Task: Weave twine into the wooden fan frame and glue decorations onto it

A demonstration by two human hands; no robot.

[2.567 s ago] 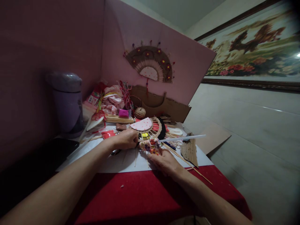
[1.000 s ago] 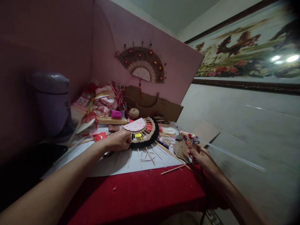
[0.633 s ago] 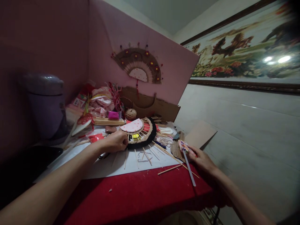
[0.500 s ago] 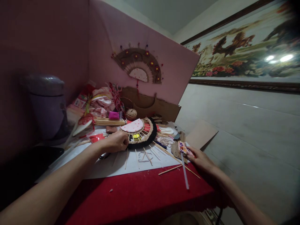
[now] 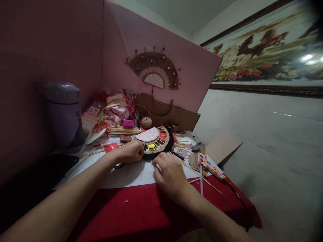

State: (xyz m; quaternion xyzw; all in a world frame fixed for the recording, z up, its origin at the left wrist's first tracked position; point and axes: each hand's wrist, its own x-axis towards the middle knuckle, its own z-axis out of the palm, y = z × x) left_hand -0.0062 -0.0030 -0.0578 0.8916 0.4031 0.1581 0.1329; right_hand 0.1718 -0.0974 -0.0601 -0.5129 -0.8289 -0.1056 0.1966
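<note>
A half-round fan frame [image 5: 167, 143] of thin sticks, braided cord and a black band lies on white paper, with a pink dotted half-disc [image 5: 148, 134] on it. My left hand [image 5: 133, 151] is closed at the frame's left lower edge; what its fingers pinch is too small to name. My right hand [image 5: 169, 173] is at the black band's lower edge, fingers bent near a thin stick; its grip is unclear. The flower-patterned glue gun [image 5: 210, 168] rests at the right on cardboard, a clear glue stick [image 5: 201, 181] beside it.
A purple lidded bin [image 5: 65, 117] stands at the left. Behind the frame are a twine ball [image 5: 146, 122], a bundle of sticks [image 5: 122, 130] and pink cloth [image 5: 116, 107]. A finished fan [image 5: 153, 69] hangs on the pink board. Red cloth [image 5: 126, 215] covers the front.
My right hand has let go of the glue gun and moved left to the frame's lower edge. My left hand stays at the frame. The view has shifted slightly.
</note>
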